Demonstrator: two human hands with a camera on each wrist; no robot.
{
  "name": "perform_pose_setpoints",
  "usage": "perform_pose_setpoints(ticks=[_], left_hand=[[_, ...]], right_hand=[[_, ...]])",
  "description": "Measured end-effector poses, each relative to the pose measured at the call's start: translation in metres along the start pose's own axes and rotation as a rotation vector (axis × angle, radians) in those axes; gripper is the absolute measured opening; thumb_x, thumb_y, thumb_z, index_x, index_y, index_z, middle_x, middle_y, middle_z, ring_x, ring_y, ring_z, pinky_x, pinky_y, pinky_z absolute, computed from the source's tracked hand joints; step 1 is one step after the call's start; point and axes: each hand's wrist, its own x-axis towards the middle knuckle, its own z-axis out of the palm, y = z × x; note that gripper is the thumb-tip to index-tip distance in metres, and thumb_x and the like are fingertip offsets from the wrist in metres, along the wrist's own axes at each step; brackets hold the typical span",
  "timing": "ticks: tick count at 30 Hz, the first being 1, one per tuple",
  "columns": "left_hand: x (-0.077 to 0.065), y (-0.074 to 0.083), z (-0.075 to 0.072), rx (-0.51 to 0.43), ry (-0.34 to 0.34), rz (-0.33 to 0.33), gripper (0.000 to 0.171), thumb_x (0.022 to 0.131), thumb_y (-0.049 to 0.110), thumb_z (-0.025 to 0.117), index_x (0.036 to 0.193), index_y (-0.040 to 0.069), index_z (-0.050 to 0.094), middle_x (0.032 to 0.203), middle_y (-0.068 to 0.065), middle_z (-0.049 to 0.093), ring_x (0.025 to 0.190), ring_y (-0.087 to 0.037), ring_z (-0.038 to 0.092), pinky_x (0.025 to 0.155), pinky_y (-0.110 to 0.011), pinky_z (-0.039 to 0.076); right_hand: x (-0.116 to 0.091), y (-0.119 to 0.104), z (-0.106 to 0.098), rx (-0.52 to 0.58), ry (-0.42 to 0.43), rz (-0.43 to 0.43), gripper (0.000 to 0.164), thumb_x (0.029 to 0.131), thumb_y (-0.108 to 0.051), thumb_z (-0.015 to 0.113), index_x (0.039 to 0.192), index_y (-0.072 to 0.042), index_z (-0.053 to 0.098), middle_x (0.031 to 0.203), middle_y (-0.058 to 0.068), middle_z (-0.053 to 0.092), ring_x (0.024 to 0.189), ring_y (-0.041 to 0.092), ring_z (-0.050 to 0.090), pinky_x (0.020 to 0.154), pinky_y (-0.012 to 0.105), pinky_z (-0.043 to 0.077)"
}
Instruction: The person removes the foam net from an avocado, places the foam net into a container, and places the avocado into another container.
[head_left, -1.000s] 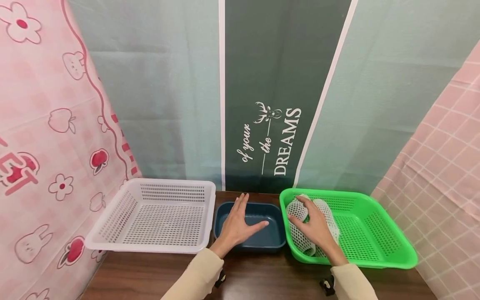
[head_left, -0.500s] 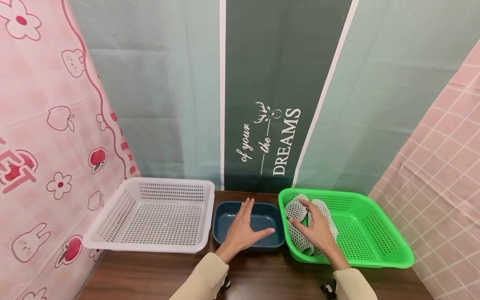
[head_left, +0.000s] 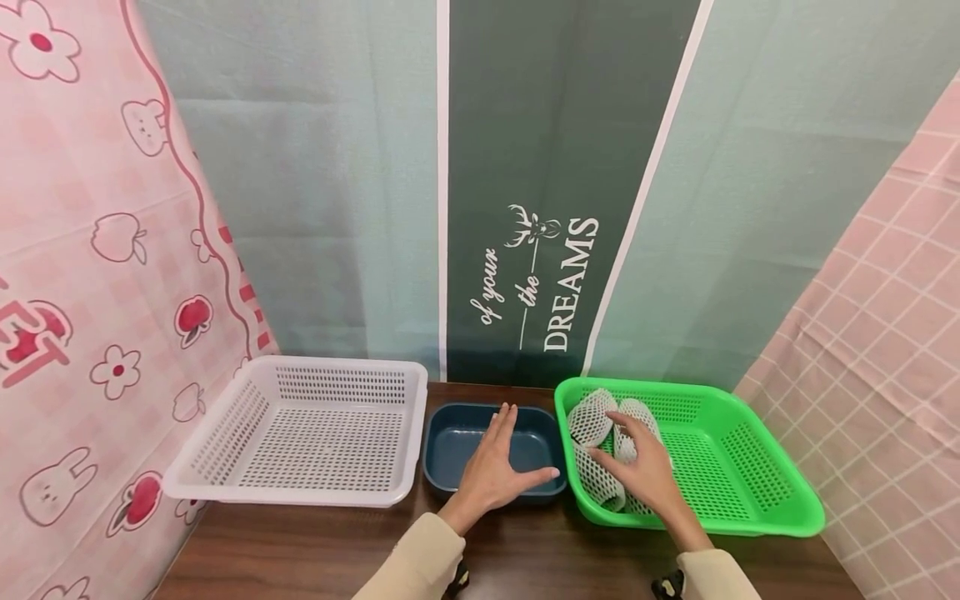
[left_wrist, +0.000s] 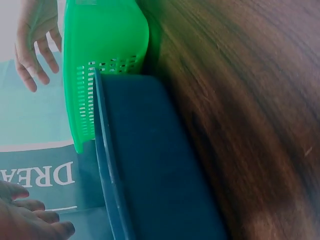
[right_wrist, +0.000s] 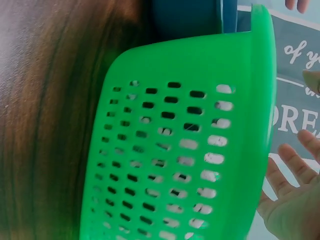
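My left hand point(head_left: 493, 473) hovers over the blue tray point(head_left: 457, 450), its fingers straight and the thumb spread to the right; nothing is in it. Over the left part of the green basket point(head_left: 780, 492), my right hand point(head_left: 651, 468) hangs with thumb and fingers apart, holding nothing. Below and beside it lie several things in white foam netting, one netted bundle point(head_left: 592, 417) at the back left and another netted bundle point(head_left: 600, 483) nearer me. What the netting covers is hidden. The right wrist view shows the right hand point(right_wrist: 295, 200) above the basket rim with spread fingers.
A white slotted basket point(head_left: 322, 496) stands left of the blue tray. All three containers sit in a row on a dark wooden table point(head_left: 300, 550). Behind them hangs a green curtain point(head_left: 337, 208) with printed lettering; pink cloths flank both sides.
My left hand has moved to the right and slightly toward me over the blue tray. The right hand has drifted a little right and back, uncovering more of the netted bundles.
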Motion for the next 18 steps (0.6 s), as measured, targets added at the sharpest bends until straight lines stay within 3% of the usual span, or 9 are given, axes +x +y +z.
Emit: perform_pose_setpoints(ticks=[11,18], left_hand=[[-0.001,0.0,0.01,-0.016,0.006,-0.006,0.106,0.062,0.078,0.049,0.143,0.022,0.012,0.147,0.003,0.011,0.131,-0.018,0.012,0.094,-0.052,0.028],[-0.001,0.003,0.015,-0.039,-0.026,-0.03,0.105,0.061,0.078,0.051,0.143,0.028,0.008,0.147,0.007,0.009,0.132,-0.017,0.01,0.095,-0.052,0.025]], right_hand=[[-0.008,0.015,-0.002,0.012,-0.005,-0.001,0.064,0.073,-0.04,0.07,0.127,-0.016,0.046,0.122,0.008,0.046,0.105,0.03,0.046,0.074,0.053,0.041],[-0.015,0.024,-0.007,0.026,-0.022,-0.004,0.067,0.072,-0.038,0.072,0.129,-0.015,0.045,0.121,0.011,0.047,0.106,0.032,0.045,0.073,0.054,0.04]])
